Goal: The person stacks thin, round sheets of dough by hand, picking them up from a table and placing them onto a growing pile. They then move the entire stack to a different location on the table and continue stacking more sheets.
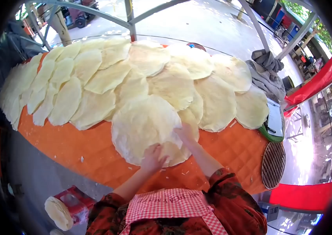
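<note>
A large, thin round flatbread (142, 121) lies nearest me on the orange cloth (76, 143), on top of other rounds. My right hand (186, 135) is at its right edge, fingers closed on the rim, where a small pale flap shows. Over the lower part of the same flatbread rests my left hand (153, 158), its fingers apart. Another flatbread (175, 154) peeks out below and to the right of the top one. Behind them, many overlapping flatbreads (170, 86) cover most of the far side of the table.
On the right edge sit a white clipboard-like board (274, 119) and a dark ridged oval rack (273, 164). A grey cloth (267, 78) lies at the back right. Lower left, a stack of flatbreads (58, 213) leans by a red crate (76, 201). Metal posts (130, 19) stand behind the table.
</note>
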### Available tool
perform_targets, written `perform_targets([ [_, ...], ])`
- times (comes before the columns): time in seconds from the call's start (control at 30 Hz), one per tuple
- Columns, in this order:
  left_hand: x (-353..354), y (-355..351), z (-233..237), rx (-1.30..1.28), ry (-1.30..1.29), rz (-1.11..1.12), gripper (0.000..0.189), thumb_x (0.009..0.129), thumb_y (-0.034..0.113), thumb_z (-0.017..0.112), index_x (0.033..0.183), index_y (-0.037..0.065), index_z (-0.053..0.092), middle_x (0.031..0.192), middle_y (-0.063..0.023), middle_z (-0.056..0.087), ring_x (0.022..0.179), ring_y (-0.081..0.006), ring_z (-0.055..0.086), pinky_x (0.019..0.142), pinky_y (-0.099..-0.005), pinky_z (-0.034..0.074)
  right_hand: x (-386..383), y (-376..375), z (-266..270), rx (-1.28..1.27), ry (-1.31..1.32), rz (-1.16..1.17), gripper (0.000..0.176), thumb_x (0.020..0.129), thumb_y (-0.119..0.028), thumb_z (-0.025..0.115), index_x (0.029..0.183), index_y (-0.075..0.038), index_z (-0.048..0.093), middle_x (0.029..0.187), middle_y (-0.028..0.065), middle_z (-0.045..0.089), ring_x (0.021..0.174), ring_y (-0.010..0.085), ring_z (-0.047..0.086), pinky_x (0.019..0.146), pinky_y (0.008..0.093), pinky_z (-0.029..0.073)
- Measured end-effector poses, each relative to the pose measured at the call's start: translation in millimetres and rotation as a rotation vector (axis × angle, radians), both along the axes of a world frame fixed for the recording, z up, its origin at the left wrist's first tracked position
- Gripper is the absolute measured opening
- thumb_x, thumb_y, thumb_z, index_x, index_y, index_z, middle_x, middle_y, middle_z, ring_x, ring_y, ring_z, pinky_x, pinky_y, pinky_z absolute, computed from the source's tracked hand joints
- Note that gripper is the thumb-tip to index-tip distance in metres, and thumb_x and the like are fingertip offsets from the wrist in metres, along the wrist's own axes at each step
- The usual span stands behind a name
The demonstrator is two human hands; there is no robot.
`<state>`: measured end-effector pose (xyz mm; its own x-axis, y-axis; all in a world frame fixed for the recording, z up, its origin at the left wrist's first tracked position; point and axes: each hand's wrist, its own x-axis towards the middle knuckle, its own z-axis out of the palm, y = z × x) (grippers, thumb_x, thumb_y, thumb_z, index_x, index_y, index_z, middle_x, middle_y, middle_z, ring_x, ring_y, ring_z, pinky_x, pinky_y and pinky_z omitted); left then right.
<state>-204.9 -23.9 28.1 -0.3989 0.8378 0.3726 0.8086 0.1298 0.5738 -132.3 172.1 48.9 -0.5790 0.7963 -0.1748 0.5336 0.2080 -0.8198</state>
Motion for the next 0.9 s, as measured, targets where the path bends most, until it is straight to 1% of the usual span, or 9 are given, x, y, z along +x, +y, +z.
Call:
perform_targets([
  [0.13,-28,-28,-17,0.014,-0.053,0.197,0.034,0.075,0.013,0.069,0.106,0.003,0.059,0.113,-0.0165,0.054,0.102,-0.036,0.052,0.089,-0.0449,0.042,56,14,-22,0.601,-0.144,0.003,0.024,0.072,-0.017,0.065,0.092,-0.002,0.065,0.094,0.0174,0.066,0.088,0.0308,0.064,0.075,0.0436,0.048],
  [0.23,-54,-28,-13,-0.037,0.072,0.378,0.033,0.076,0.011,0.068,0.106,0.002,0.058,0.115,-0.0171,0.052,0.105,-0.0359,0.05,0.09,-0.0437,0.041,70,11,-39,0.464,-0.14,-0.313,0.026,0.071,-0.019,0.069,0.09,-0.002,0.064,0.102,0.0179,0.064,0.094,0.0323,0.062,0.08,0.0429,0.049],
  [0.43,-80,30,19,-0.001,0.137,0.254,0.033,0.078,0.011,0.067,0.107,0.002,0.057,0.116,-0.0162,0.052,0.106,-0.0353,0.049,0.09,-0.0445,0.04,80,22,-48,-0.531,0.129,-0.109,0.033,0.072,-0.011,0.072,0.1,0.006,0.064,0.098,0.0109,0.067,0.088,0.0184,0.063,0.078,0.0312,0.05],
  [0.57,-101,99,41,0.034,0.106,0.101,0.036,0.077,0.014,0.069,0.11,0.004,0.056,0.118,-0.0149,0.053,0.108,-0.0351,0.049,0.091,-0.0441,0.04,162,15,-32,-0.636,0.468,-0.11,0.037,0.071,-0.013,0.073,0.104,0.002,0.067,0.092,0.0057,0.068,0.083,0.013,0.062,0.074,0.0297,0.051],
  [0.63,-105,125,41,-0.049,0.081,0.05,0.04,0.076,0.018,0.07,0.112,0.005,0.055,0.119,-0.0142,0.053,0.111,-0.0349,0.049,0.091,-0.0446,0.04,238,26,-47,-0.505,0.043,-0.27,0.035,0.065,-0.014,0.077,0.095,0.003,0.069,0.092,0.0061,0.068,0.083,0.0125,0.063,0.071,0.0296,0.052],
  [0.7,-96,149,24,-0.104,0.18,-0.051,0.042,0.075,0.021,0.068,0.113,0.006,0.055,0.12,-0.0137,0.053,0.112,-0.0343,0.048,0.091,-0.0455,0.04,308,30,-62,-0.566,0.189,-0.309,0.038,0.065,-0.016,0.078,0.096,0.003,0.067,0.086,0.0078,0.068,0.083,0.016,0.063,0.072,0.0313,0.052],
  [0.8,-87,172,-10,-0.151,0.418,-0.105,0.045,0.074,0.023,0.065,0.114,0.007,0.054,0.118,-0.0127,0.053,0.111,-0.0334,0.048,0.089,-0.0481,0.04,300,41,-35,0.439,-0.531,-0.377,0.036,0.07,-0.018,0.074,0.095,0.005,0.063,0.08,0.0106,0.065,0.082,0.0232,0.063,0.073,0.0327,0.051],
  [0.87,-82,187,-24,-0.185,0.485,-0.113,0.042,0.073,0.021,0.063,0.112,0.008,0.055,0.115,-0.0122,0.054,0.108,-0.0327,0.049,0.086,-0.0493,0.041,245,66,0,0.87,-0.258,-0.448,0.039,0.072,-0.021,0.073,0.101,0.003,0.06,0.085,0.0149,0.063,0.085,0.0229,0.063,0.075,0.0327,0.05],
  [0.9,-84,190,-29,-0.219,0.46,-0.116,0.039,0.073,0.019,0.061,0.11,0.008,0.055,0.113,-0.012,0.054,0.105,-0.0323,0.05,0.083,-0.0494,0.042,216,81,6,0.518,-0.121,-0.421,0.035,0.075,-0.019,0.07,0.1,0.002,0.058,0.085,0.015,0.063,0.084,0.0264,0.063,0.075,0.0355,0.05],
])
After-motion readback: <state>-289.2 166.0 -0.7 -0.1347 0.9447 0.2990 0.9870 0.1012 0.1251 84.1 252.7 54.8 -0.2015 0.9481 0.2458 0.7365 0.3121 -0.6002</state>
